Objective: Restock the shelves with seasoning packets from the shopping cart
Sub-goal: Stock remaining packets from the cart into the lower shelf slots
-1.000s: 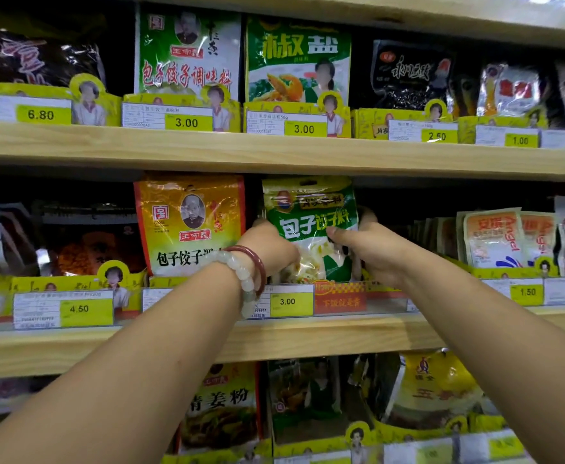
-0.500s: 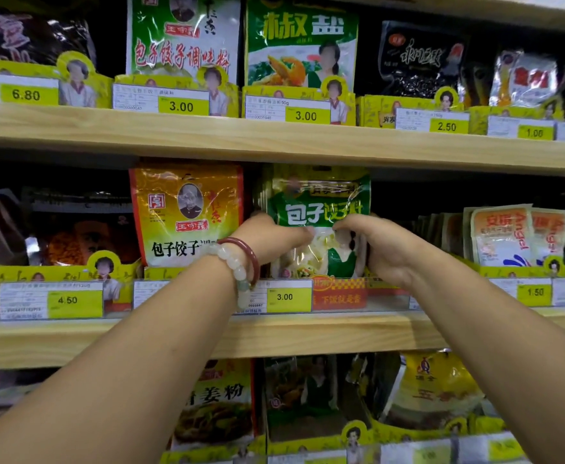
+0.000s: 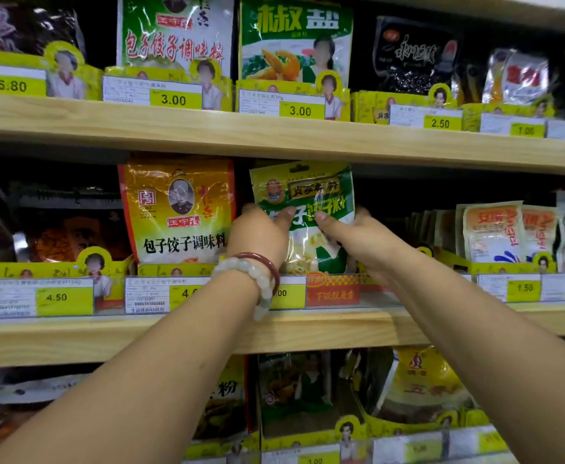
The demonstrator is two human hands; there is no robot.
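Wooden shelves (image 3: 308,139) are filling the view in three tiers, each edged with yellow price tags (image 3: 299,110). On the middle tier (image 3: 341,326), at 12 o'clock from the wrists, the green seasoning packet (image 3: 303,195) is standing upright, its top nearly touching the shelf above. The left hand (image 3: 257,234) is pinching its 9 o'clock edge, the right hand (image 3: 351,236) its 3 o'clock edge. An orange packet (image 3: 177,209) is crowding the left side; dark open space is lying to the right.
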